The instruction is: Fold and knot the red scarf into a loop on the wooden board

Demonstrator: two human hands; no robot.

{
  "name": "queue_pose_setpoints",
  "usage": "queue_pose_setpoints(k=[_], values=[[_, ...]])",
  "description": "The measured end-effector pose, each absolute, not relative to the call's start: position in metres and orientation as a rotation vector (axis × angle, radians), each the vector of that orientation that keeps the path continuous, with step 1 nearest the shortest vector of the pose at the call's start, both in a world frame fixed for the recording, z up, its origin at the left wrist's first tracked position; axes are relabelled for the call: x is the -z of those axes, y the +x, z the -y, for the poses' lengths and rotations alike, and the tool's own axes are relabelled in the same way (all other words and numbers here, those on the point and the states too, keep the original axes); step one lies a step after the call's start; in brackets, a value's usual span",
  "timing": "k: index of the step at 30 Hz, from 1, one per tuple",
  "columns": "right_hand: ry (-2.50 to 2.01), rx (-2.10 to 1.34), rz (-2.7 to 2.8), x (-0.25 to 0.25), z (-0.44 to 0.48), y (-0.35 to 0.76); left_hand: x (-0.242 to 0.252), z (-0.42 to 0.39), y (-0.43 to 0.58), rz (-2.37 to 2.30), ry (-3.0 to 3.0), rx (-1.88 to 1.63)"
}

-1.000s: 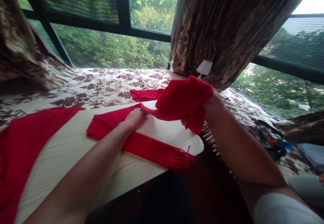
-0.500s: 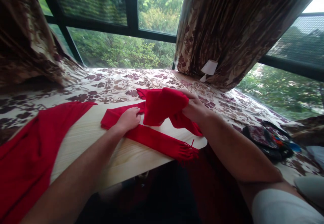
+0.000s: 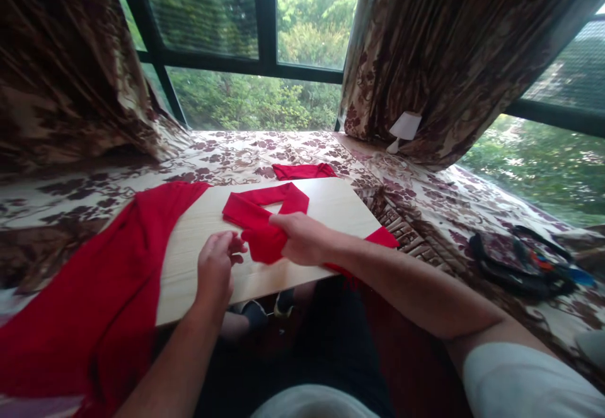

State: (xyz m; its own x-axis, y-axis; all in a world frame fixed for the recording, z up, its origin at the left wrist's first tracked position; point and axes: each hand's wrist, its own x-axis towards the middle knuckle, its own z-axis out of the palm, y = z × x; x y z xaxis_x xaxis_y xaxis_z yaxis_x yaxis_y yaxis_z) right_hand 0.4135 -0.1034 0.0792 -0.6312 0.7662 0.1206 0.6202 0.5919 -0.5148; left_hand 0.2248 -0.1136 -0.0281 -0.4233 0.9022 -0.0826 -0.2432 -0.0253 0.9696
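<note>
A long red scarf [image 3: 258, 213] lies folded in a loop on a pale wooden board [image 3: 331, 207]. My right hand [image 3: 302, 238] is closed on a bunched part of the scarf near the board's front edge. My left hand [image 3: 215, 270] hovers just left of that bunch, fingers curled and apart, touching or almost touching the fabric. One scarf end [image 3: 382, 238] hangs off the board's right edge behind my right forearm. A second red cloth [image 3: 94, 304] drapes over the board's left end.
A folded red piece [image 3: 302, 170] lies beyond the board on the floral-patterned bedding [image 3: 227, 153]. Brown floral curtains [image 3: 449, 58] hang at both sides of the window. A small white lamp [image 3: 404, 129] stands by the right curtain. A dark bag [image 3: 520, 260] lies at right.
My right hand has carried the lifted scarf part down and towards me onto the board. My left hand has come off the scarf strip and moved nearer. The view has shifted right.
</note>
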Motion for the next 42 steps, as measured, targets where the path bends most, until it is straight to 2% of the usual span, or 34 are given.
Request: queue_pose_setpoints(k=[5,11,15,20,30,37,42], values=[[-1.334,-0.221,2.794,-0.041,0.137,0.391,0.035,0.105,0.211,-1.495,1.348,-1.41],[-1.263,-0.107,2.943,-0.02,0.155,0.386,0.031,0.075,0.224,-1.164,2.058,-0.922],[-1.2,-0.108,2.998,-0.018,0.159,0.395,0.05,0.064,0.231,-1.14,2.379,-0.769],[-1.131,-0.296,3.034,-0.018,0.159,0.411,0.069,0.059,0.229,-1.146,2.463,-0.807],[-1.057,-0.861,2.929,-0.02,0.187,0.436,0.063,0.062,0.233,-1.213,2.588,-0.716],[-1.148,-0.882,2.827,-0.01,0.201,0.428,0.058,0.072,0.236,-1.295,2.596,-0.619],[-1.239,-1.18,2.613,0.003,0.216,0.416,0.059,0.075,0.237,-1.349,2.59,-0.536]])
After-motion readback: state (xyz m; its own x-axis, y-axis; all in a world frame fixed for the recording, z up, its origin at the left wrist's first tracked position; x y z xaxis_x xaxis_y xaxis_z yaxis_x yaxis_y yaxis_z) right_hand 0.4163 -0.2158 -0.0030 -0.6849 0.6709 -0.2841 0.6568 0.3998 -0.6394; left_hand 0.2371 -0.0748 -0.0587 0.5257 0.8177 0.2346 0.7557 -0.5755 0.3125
